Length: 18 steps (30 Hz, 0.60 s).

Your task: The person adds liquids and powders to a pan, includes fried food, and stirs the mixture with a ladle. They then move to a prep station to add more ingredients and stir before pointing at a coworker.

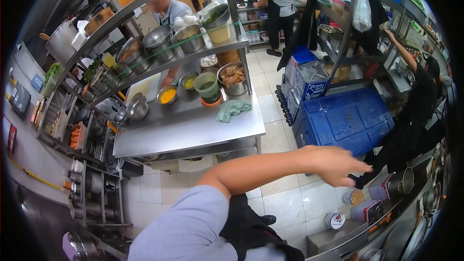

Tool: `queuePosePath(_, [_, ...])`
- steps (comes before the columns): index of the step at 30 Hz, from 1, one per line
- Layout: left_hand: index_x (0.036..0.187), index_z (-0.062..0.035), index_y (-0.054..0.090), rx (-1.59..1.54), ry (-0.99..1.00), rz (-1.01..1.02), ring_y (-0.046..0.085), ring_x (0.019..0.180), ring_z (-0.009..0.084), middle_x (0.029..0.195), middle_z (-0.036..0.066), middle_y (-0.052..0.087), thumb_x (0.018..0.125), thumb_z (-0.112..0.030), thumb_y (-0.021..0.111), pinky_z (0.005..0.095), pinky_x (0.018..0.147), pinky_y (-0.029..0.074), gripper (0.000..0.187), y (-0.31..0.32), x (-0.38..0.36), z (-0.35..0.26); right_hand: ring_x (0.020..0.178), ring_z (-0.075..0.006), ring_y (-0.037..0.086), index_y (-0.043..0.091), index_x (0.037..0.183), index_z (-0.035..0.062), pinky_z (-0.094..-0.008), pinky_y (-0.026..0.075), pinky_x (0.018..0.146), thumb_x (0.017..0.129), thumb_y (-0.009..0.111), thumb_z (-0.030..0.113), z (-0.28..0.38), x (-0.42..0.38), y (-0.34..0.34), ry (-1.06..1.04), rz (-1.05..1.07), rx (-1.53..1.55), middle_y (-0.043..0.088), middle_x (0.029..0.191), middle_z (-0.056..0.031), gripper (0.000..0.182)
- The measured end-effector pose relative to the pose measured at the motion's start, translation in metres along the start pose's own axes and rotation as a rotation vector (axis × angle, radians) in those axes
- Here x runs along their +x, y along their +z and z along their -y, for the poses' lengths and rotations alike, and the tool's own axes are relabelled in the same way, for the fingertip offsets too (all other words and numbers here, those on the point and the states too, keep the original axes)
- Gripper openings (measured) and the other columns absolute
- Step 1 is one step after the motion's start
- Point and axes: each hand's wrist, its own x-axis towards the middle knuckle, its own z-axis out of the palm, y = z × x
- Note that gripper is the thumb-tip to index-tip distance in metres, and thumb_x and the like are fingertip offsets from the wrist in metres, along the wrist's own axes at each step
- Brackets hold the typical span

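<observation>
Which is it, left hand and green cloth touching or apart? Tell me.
Apart: the head view shows floor tiles between the left hand and the green cloth.

Wearer's hands [334, 163] — one in view, one large blue bin [344, 118], one green cloth [234, 110]

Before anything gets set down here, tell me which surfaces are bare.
The steel table is bare along its front, before the metal bowls and green cloth. The blue lid beside the Royal box looks bare too. Crowded: the table's rear, around the green tub, and the shelf above.
</observation>
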Motion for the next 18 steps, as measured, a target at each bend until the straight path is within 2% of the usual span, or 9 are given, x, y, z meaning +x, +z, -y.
queuePosePath(3, [0.151,-0.016,0.033,-0.112,-0.463,0.169,0.062,0.107,0.0386,0.112,0.02,0.067,0.095,-0.026,0.058,0.0466,0.093,0.048,0.063,0.038,-0.057,0.065,0.08,-0.025,0.058,0.063,0.101,0.0113,-0.0378,0.049,0.073,0.082,0.07,0.025,0.002,0.013,0.028,0.042,0.109,0.123,0.061,0.086,-0.0117,0.024])
queuePosePath(4, [0.151,-0.0166,0.034,-0.044,-0.537,0.12,0.061,0.11,0.0378,0.116,0.02,0.066,0.094,-0.027,0.057,0.0463,0.096,0.047,0.062,0.068,-0.084,0.105,0.081,-0.0251,0.058,0.063,0.102,0.0112,-0.0379,0.049,0.074,0.082,0.07,0.025,0.004,0.017,0.038,0.059,0.144,0.153,0.061,0.087,-0.012,0.025])
queuePosePath(6, [0.15,-0.0153,0.036,-0.043,-0.813,0.175,0.06,0.111,0.0386,0.122,0.02,0.064,0.093,-0.027,0.056,0.0457,0.098,0.046,0.061,0.096,-0.144,0.149,0.083,-0.0252,0.058,0.062,0.104,0.0111,-0.0381,0.048,0.075,0.082,0.069,0.025,0.004,0.022,0.055,0.086,0.203,0.206,0.06,0.089,-0.0124,0.026])
queuePosePath(9, [0.145,-0.0115,0.042,-0.007,-1.013,-0.007,0.055,0.122,0.0379,0.132,0.021,0.058,0.09,-0.029,0.057,0.0458,0.103,0.044,0.06,0.138,-0.242,0.212,0.085,-0.0255,0.058,0.061,0.106,0.0108,-0.0385,0.048,0.077,0.083,0.069,0.025,0.002,0.03,0.077,0.126,0.274,0.251,0.06,0.091,-0.0131,0.029])
queuePosePath(11, [0.145,-0.0104,0.044,-0.103,-1.151,-0.23,0.057,0.119,0.0371,0.126,0.023,0.061,0.09,-0.03,0.057,0.045,0.102,0.045,0.059,0.126,-0.289,0.213,0.087,-0.0256,0.058,0.06,0.108,0.0106,-0.0388,0.048,0.078,0.083,0.069,0.025,-0.001,0.034,0.088,0.143,0.317,0.265,0.06,0.093,-0.0135,0.03])
queuePosePath(13, [0.144,-0.0104,0.044,-0.056,-1.325,-0.434,0.057,0.118,0.0385,0.125,0.023,0.06,0.089,-0.031,0.059,0.0434,0.102,0.045,0.06,0.133,-0.343,0.237,0.089,-0.0258,0.058,0.059,0.11,0.0105,-0.0391,0.048,0.079,0.083,0.068,0.025,-0.005,0.038,0.097,0.167,0.356,0.275,0.06,0.095,-0.014,0.031])
queuePosePath(15, [0.143,-0.0106,0.045,0.19,-1.403,-0.668,0.056,0.118,0.0387,0.128,0.022,0.057,0.089,-0.033,0.059,0.0442,0.102,0.045,0.061,0.138,-0.392,0.257,0.09,-0.026,0.058,0.058,0.112,0.0103,-0.0393,0.048,0.081,0.084,0.068,0.025,-0.008,0.04,0.104,0.192,0.388,0.281,0.06,0.097,-0.0144,0.033])
queuePosePath(17, [0.148,-0.0133,0.039,0.079,-1.646,-0.753,0.041,0.134,0.0392,0.148,0.023,0.04,0.091,-0.041,0.055,0.0536,0.109,0.035,0.066,0.122,-0.421,0.259,0.092,-0.0261,0.058,0.058,0.113,0.0101,-0.0396,0.047,0.082,0.084,0.068,0.025,-0.011,0.042,0.112,0.217,0.417,0.287,0.06,0.099,-0.0149,0.034])
queuePosePath(18, [0.148,-0.0133,0.039,0.074,-1.648,-0.758,0.041,0.134,0.0392,0.148,0.023,0.04,0.091,-0.041,0.055,0.0536,0.109,0.035,0.066,0.117,-0.426,0.254,0.093,-0.0262,0.058,0.057,0.114,0.01,-0.0397,0.047,0.082,0.084,0.068,0.025,-0.013,0.043,0.114,0.232,0.429,0.284,0.06,0.1,-0.0151,0.035])
